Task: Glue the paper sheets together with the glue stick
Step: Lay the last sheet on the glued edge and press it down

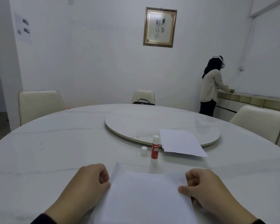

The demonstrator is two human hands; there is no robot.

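A white paper sheet (145,196) lies in front of me on the round white table (55,151). My left hand (89,183) pinches its left edge with curled fingers, and that edge lifts slightly. My right hand (204,186) pinches the right edge, thumb on top. Beyond the sheet a red and white glue stick (155,148) stands upright with its cap off. The white cap (144,151) stands just to its left. A small stack of white sheets (181,142) lies to the right of the glue stick, partly on the turntable.
A round turntable (136,123) sits at the table's middle. Cream chairs (39,104) stand around the table, with a dark bag (143,101) on the far one. A person (212,88) stands at a counter at the back right, facing away.
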